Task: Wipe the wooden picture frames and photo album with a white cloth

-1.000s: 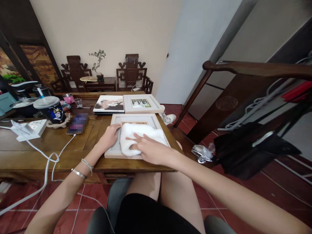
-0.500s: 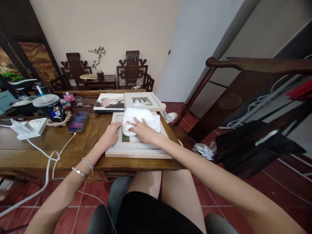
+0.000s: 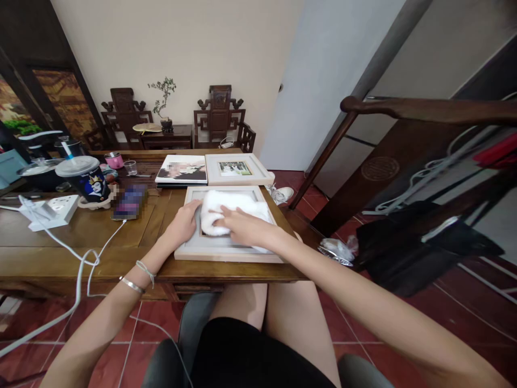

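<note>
fingers [image 3: 230,214] of the right hand [image 3: 246,227] are lying spread apart on top of a white cloth [image 3: 232,200]; whether the thumb is pinching a fold cannot be told. the left hand [image 3: 186,220] is resting over the left rim of a pale frame [image 3: 218,257], its clamping force not showing. the white cloth is lying inside the frame's recess, covering most of what is mounted there, and the pale frame is lying flat near the right front corner of the wooden table [image 3: 121,258]. caution: sideways pressure, if the left hand is bearing too lightly, could be sliding the pale frame toward the right edge; forward pressure could be driving it into the second frame [image 3: 238,181] just beyond. a fold catching on the inner lip could be rucking the cloth under the palm. a left forearm [image 3: 100,328] snagging the white cable [image 3: 123,223] could be tugging the phone [image 3: 129,202] beside the lidded cup [image 3: 91,183]. containers: the second frame is holding an outdoor picture [image 3: 235,168]; the lidded cup is standing with a straw [image 3: 67,150] projecting, its contents not showing; the plant pot [image 3: 166,124] is holding a small tree [image 3: 162,97].
</note>
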`<action>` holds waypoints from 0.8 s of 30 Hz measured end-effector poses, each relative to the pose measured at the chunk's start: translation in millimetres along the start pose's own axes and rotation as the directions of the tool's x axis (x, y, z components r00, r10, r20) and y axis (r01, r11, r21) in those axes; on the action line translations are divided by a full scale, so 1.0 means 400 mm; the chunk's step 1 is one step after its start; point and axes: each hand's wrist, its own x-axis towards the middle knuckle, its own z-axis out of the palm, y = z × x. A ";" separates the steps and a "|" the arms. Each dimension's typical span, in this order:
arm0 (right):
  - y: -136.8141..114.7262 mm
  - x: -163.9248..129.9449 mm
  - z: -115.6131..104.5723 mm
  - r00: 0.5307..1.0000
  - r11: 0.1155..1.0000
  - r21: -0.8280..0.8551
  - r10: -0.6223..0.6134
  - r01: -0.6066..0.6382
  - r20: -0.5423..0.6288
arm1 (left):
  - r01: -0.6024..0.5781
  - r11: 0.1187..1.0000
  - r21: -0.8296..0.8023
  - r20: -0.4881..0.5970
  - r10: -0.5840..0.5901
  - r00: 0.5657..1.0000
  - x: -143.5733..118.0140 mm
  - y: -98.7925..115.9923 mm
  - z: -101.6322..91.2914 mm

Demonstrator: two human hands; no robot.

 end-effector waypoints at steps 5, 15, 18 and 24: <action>0.034 0.132 0.020 0.990 0.992 -0.090 0.082 -0.093 -0.111 | -0.038 0.999 -0.016 -0.040 0.037 0.999 -0.003 -0.022 0.010; -0.044 0.020 0.029 0.998 0.989 -0.135 -0.061 0.061 0.003 | -0.016 0.999 -0.033 0.006 0.016 1.000 0.000 -0.022 0.010; -0.050 -0.058 0.008 0.990 0.989 -0.068 -0.125 0.129 0.062 | 0.010 1.000 -0.005 0.014 -0.010 1.000 -0.002 -0.017 0.009; 0.012 -0.143 -0.031 0.991 0.999 -0.034 0.037 -0.033 0.131 | 0.007 0.999 0.038 0.029 -0.008 1.000 -0.002 -0.023 0.013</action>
